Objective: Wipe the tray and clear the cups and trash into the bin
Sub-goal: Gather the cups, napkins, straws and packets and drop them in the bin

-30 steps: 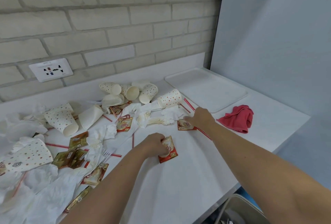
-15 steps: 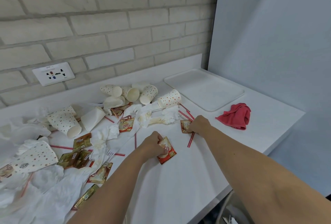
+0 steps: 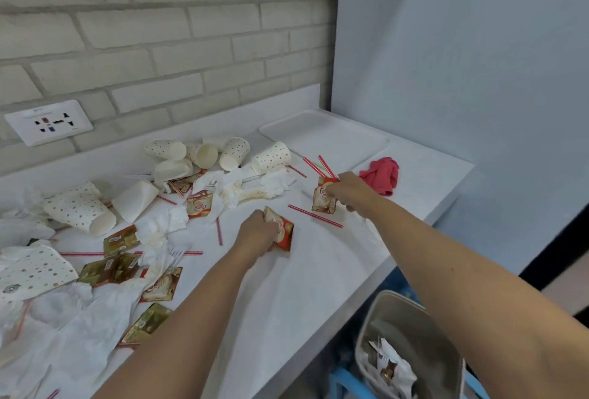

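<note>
Clearing trash, judging by the grips: clutching a red sachet point(image 3: 283, 233) in the curled fingers of the left hand point(image 3: 256, 233) near the middle of the counter point(image 3: 318, 274), and pinching a second sachet point(image 3: 324, 200) upright, seemingly just off the surface, in the closed fingers of the right hand point(image 3: 347, 190), close to a loose straw point(image 3: 315, 216). Probably next: carrying both across to the bin point(image 3: 411, 304) below the counter's near edge and releasing them over its mouth. Yet to collect: paper cups point(image 3: 271, 158) tipped over near the wall, crumpled napkins point(image 3: 86, 351) and more sachets to the left. Farther out, in the corner: the tray point(image 3: 322, 137), with a red cloth point(image 3: 381, 175) lying near it, presumably for the wiping.
</note>
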